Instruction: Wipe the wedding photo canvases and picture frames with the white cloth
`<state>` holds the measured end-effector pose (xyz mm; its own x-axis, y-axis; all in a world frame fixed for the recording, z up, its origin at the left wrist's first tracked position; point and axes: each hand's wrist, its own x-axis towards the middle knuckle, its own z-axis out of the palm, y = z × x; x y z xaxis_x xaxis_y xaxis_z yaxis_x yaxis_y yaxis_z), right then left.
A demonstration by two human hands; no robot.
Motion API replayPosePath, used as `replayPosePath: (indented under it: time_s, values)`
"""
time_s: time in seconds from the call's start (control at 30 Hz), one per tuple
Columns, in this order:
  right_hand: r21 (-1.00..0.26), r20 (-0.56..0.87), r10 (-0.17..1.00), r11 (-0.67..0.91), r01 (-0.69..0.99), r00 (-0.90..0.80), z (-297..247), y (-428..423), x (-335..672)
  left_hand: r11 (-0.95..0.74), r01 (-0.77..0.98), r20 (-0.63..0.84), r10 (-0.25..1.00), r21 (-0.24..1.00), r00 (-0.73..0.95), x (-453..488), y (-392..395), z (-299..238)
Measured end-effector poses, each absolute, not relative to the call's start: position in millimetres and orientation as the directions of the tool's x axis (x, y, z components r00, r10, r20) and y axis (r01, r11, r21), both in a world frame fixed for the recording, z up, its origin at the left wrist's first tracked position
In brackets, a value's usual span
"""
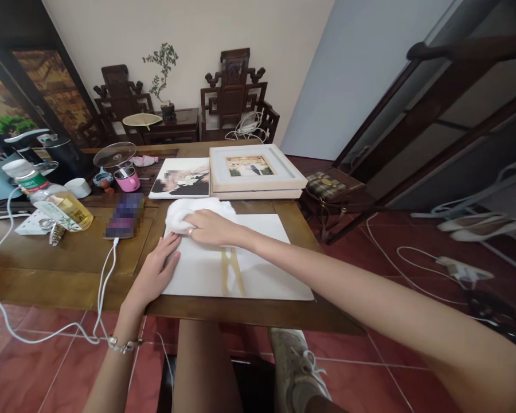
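Note:
A white flat panel [262,269] lies on the wooden table [69,258] in front of me. My left hand [157,267] rests flat on the panel's left edge, fingers stretched out. My right hand [210,228] presses a bunched white cloth [184,211] onto the panel's far left corner, fingers curled over it. A pale wooden clip shape [232,272] shows on the panel's middle.
Beyond the panel lie a photo print [181,178] and stacked white frames [255,170]. To the left are a phone [124,217] with white cable [105,281], an oil bottle [58,201], a pink cup [126,179]. Chairs stand at the wall; cables and shoes lie on the floor at right.

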<state>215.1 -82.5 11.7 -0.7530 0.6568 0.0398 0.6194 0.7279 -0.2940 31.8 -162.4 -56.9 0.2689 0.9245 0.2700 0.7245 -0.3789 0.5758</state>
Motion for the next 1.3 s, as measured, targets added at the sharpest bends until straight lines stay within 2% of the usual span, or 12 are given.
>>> replayPosePath:
  time_s: [0.13,0.33,0.5,0.6,0.9,1.03,1.2,1.3]
  values:
    - [-0.302,0.008,0.674,0.706,0.641,-0.739,15.0,-83.0,216.4,-0.37,0.735,0.272,0.927,0.568,0.257,30.4,-161.9,-57.1]
    - [-0.281,-0.048,0.784,0.584,0.761,-0.619,17.6,-89.0,289.4,-0.367,0.739,0.25,0.93,0.565,0.271,31.4,-163.7,-54.8]
    - [-0.254,-0.035,0.876,0.457,0.852,-0.48,7.3,-101.2,346.2,-0.383,0.734,0.24,0.924,0.56,0.299,31.1,-163.9,-56.3]
    - [-0.235,-0.008,0.89,0.442,0.866,-0.456,-2.2,-108.7,359.7,-0.395,0.737,0.224,0.919,0.549,0.325,31.0,-162.4,-57.5]
    - [-0.152,0.145,0.754,0.657,0.739,-0.64,-23.6,-112.0,342.8,-0.387,0.756,0.214,0.922,0.528,0.322,32.8,-161.7,-55.7]
    - [-0.147,0.127,0.727,0.687,0.712,-0.675,-23.6,-155.8,341.4,-0.389,0.75,0.22,0.921,0.535,0.321,32.3,-161.7,-55.6]
    - [-0.233,0.096,0.681,0.725,0.649,-0.726,-14.4,-221.8,347.4,-0.376,0.752,0.223,0.927,0.541,0.302,32.4,-158.9,-54.7]
    - [-0.299,0.126,0.684,0.717,0.63,-0.718,-11.4,-227.0,352.6,-0.365,0.745,0.229,0.931,0.559,0.284,32.5,-157.2,-55.1]
